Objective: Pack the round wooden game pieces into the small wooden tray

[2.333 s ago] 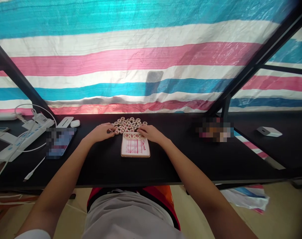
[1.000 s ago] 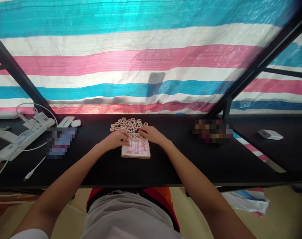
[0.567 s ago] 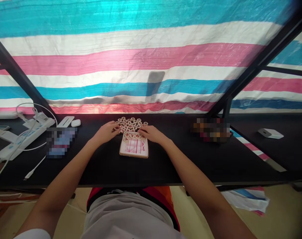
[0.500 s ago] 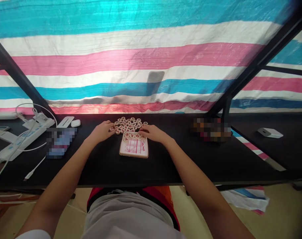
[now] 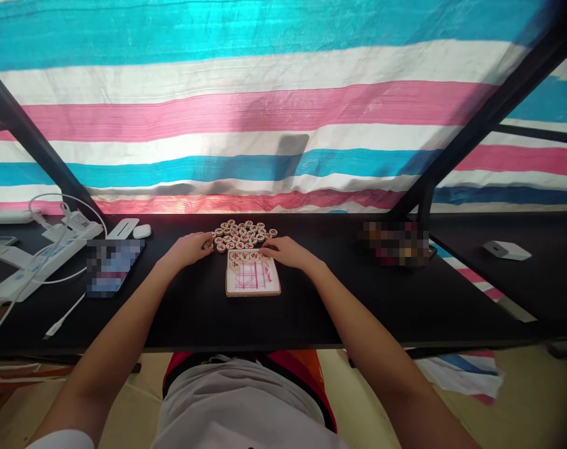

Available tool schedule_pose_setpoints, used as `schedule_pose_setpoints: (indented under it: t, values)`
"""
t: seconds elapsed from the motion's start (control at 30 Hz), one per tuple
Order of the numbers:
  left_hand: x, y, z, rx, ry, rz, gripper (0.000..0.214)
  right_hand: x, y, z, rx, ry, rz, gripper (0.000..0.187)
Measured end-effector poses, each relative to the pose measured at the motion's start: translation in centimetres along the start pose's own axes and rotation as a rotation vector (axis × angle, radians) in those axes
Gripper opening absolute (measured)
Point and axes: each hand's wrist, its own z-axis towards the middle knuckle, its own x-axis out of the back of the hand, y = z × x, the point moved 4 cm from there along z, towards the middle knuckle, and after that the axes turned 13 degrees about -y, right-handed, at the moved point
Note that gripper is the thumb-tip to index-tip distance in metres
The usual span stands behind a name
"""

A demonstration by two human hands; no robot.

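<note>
The left hand [image 5: 187, 249] is brought back from the board [image 5: 253, 277] to the pieces [image 5: 243, 234] at eleven o'clock; neither grip can be told.

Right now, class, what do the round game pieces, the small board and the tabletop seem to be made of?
Round game pieces: probably pale wood, matte tan faces, red marks. Small board: likely wood, tan rim, white face printed red. Tabletop: matte black, perhaps laminate.

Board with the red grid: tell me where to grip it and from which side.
Probably its near edge, taken from the person's side. The board lies flat on the table, round pieces line its far edge, and the right hand rests there. Pinch it top and bottom, kept level.
</note>
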Motion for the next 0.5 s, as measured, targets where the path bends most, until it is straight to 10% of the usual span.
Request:
schedule_pose_setpoints:
  t: [0.17,0.5]
  values:
    - [1.0,3.7,-0.9,-0.248,0.152,-0.154,0.025,0.0,-0.1,0.0,0.006,0.009,-0.012,0.031]
    - [-2.4,9.4,-0.8,-0.574,0.021,0.014,0.021,-0.1,-0.2,0.1,0.009,0.022,-0.024,0.032]
